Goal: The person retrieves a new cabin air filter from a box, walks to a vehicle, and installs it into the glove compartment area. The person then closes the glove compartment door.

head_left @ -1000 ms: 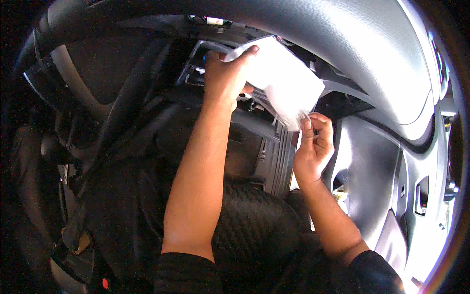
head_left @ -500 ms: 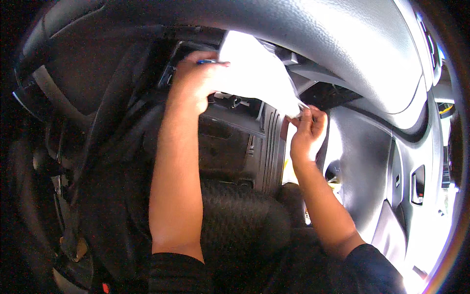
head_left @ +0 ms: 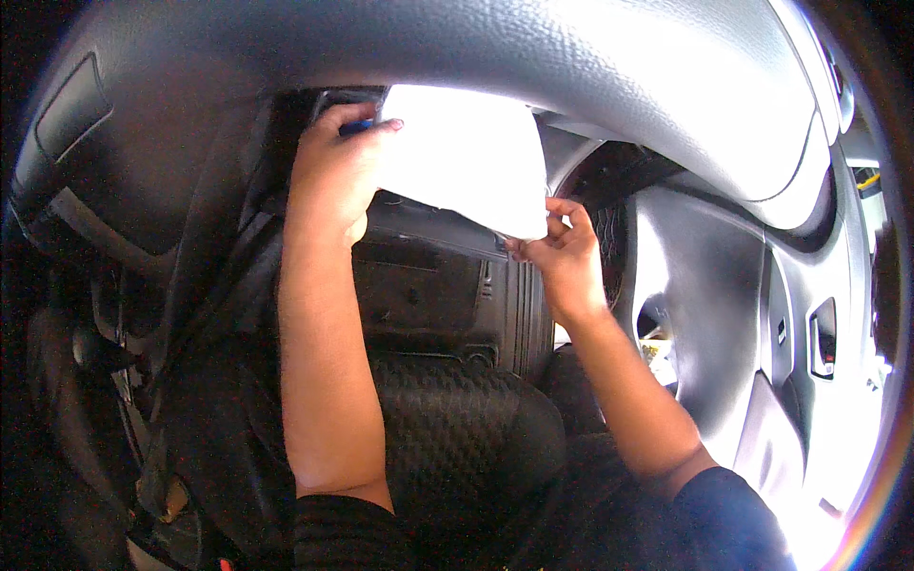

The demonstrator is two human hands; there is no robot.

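Note:
A flat white rectangular panel (head_left: pixel 466 157) sits up under the grey dashboard (head_left: pixel 590 76), above the passenger footwell. My left hand (head_left: pixel 338 176) grips its left edge, with a small blue thing showing at the fingertips. My right hand (head_left: pixel 562 247) pinches the panel's lower right corner. Both forearms reach up from the lower edge. The panel's top edge is hidden behind the dashboard.
Below the panel is a dark ribbed housing (head_left: pixel 438 295) and a black quilted floor mat (head_left: pixel 457 428). The grey door panel (head_left: pixel 809 343) with its handle recess is at the right. The dark centre console (head_left: pixel 105 285) is at the left.
The white panel has moved up and left, from a tilted position toward a place tucked under the dashboard. Both hands went with it, and the view came closer.

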